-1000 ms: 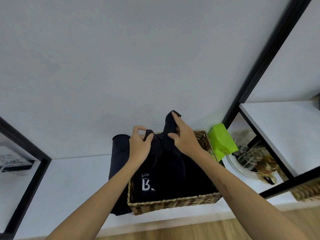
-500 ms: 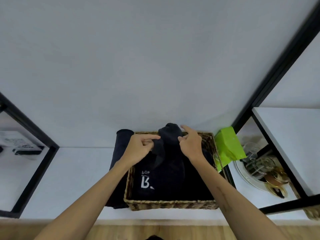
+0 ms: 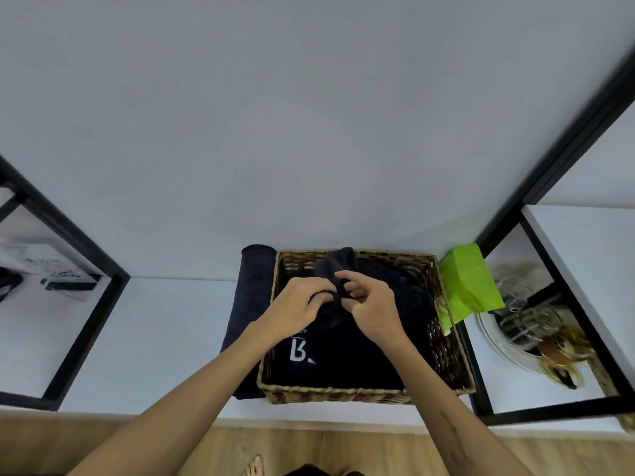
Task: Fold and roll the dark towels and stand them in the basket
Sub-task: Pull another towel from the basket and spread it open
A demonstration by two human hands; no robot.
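Both hands, left hand (image 3: 302, 305) and right hand (image 3: 369, 305), now lower over the basket (image 3: 443, 341), each grip pinching the dark towel (image 3: 335, 269); roll it tightly.

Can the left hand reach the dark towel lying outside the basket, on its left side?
Probably yes. The dark towel lies just left of the wicker basket, uncovered, close to the left hand. But that hand now grips another towel and must release it first.

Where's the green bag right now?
Head view, right of centre: the green bag leans at the wicker basket's right outer wall, beside the black shelf post, left of the glassware plate.
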